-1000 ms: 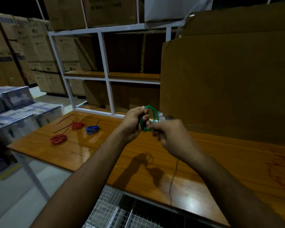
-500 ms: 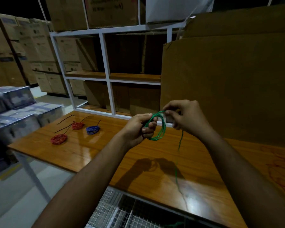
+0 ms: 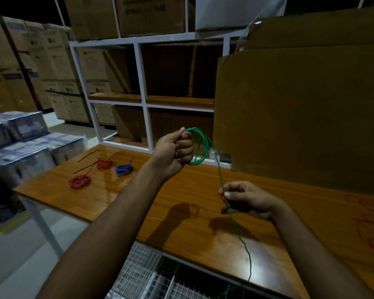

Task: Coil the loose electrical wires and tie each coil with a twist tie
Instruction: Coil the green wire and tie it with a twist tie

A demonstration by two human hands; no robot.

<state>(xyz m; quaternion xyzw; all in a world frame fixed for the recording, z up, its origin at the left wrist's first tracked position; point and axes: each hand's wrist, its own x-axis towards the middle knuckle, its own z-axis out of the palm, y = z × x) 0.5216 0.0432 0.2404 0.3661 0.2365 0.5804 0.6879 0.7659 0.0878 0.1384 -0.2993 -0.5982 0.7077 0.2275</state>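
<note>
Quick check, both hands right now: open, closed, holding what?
Left hand: closed, gripping the green wire coil, held up above the table.
Right hand: closed, pinching the loose green wire tail that runs down from the coil.

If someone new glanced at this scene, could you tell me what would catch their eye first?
Most striking is the green wire coil gripped in the raised left hand, its tail running down through the right hand. Next, two red coils and a blue coil lie on the wooden table, far left.
</note>
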